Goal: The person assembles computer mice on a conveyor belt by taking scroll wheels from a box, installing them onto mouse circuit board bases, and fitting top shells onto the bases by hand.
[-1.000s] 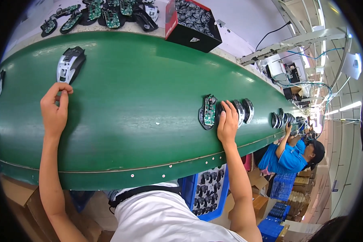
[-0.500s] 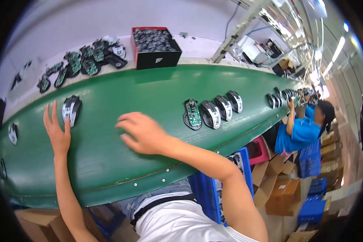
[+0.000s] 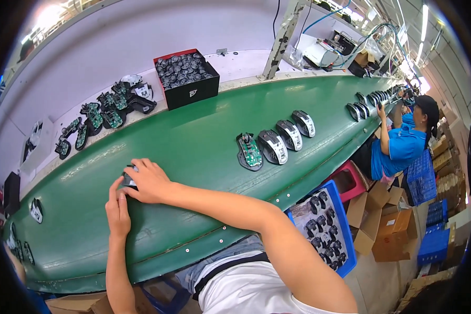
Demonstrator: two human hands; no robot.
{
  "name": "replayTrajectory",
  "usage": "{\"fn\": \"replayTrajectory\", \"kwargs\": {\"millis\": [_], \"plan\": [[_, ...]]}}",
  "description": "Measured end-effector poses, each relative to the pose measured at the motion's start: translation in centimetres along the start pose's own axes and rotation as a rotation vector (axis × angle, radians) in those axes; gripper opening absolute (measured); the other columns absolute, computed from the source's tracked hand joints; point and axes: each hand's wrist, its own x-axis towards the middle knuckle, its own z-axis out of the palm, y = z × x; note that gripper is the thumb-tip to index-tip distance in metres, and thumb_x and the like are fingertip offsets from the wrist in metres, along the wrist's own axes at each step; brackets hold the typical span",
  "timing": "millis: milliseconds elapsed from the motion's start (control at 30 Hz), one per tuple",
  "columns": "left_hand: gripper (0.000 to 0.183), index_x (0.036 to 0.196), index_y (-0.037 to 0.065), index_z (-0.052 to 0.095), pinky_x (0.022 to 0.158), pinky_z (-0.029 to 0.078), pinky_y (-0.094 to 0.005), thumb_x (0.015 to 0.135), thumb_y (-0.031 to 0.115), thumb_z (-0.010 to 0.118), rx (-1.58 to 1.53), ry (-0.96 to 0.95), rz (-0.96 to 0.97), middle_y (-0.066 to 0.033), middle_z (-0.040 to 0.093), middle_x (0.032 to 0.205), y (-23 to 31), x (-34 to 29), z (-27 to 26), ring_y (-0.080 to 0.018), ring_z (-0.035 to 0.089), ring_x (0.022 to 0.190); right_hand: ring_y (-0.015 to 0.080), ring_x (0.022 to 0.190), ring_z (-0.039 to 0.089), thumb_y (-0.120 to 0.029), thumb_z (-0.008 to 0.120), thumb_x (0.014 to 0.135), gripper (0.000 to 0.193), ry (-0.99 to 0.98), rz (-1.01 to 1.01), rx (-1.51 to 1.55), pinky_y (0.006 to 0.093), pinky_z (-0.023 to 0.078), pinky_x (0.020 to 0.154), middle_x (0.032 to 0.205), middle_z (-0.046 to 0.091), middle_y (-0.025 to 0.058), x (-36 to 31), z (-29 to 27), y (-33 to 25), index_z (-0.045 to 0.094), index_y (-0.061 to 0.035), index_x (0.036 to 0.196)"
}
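Both my hands are together on a computer mouse (image 3: 129,180), dark with a pale top shell, at the left middle of the green belt (image 3: 204,131). My right hand (image 3: 149,182) lies over it from the right, fingers curled about its top, hiding most of it. From the near left, my left hand (image 3: 119,212) presses its fingertips against the mouse's side. Off to my right stand a mouse base with a bare green circuit board (image 3: 251,152) and a row of white-and-black mice (image 3: 273,147).
A black box with red edges (image 3: 191,94), full of small dark parts, stands behind the belt. Left of it lie several open mouse bases (image 3: 112,116). A blue crate (image 3: 353,256) of dark parts is below the edge, near a co-worker (image 3: 405,138). Another mouse (image 3: 36,210) sits far left.
My right hand has moved left and my left hand rightward and nearer, so both now meet on the mouse. My view has shifted, showing more of the blue crate.
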Motion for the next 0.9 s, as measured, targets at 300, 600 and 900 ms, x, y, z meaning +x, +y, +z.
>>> {"fn": "replayTrajectory", "kwargs": {"millis": [300, 600, 900], "plan": [[0.018, 0.109, -0.001, 0.061, 0.064, 0.047, -0.0302, 0.096, 0.003, 0.05, -0.085, 0.053, 0.028, -0.0083, 0.063, 0.069, -0.8, 0.0, -1.6, -0.017, 0.061, 0.064, 0.0407, 0.118, 0.054, -0.02, 0.069, 0.085, 0.056, 0.148, 0.041, -0.237, 0.0488, 0.045, 0.099, 0.13, 0.056, 0.021, -10.1, -13.9, 2.9, 0.054, -0.0133, 0.138], [0.015, 0.104, -0.001, 0.061, 0.065, 0.051, -0.031, 0.09, -0.002, 0.056, -0.078, 0.019, 0.014, -0.0105, 0.063, 0.077, -0.6, 0.0, -0.8, -0.0195, 0.062, 0.068, 0.0455, 0.114, 0.053, -0.025, 0.056, 0.098, 0.049, 0.318, 0.443, -0.538, 0.0499, 0.044, 0.098, 0.132, 0.05, 0.0267, -15.1, -18.4, 10.5, 0.048, -0.0102, 0.144], [0.01, 0.097, -0.001, 0.064, 0.066, 0.053, -0.0324, 0.089, -0.002, 0.058, -0.084, 0.018, 0.02, -0.0123, 0.065, 0.083, -0.4, 0.0, -0.4, -0.0213, 0.066, 0.072, 0.0466, 0.108, 0.053, -0.023, 0.059, 0.094, 0.048, 0.302, 0.485, -0.712, 0.0519, 0.045, 0.094, 0.132, 0.049, 0.0272, -15.7, -18.0, 11.9, 0.051, -0.0093, 0.139]]}}
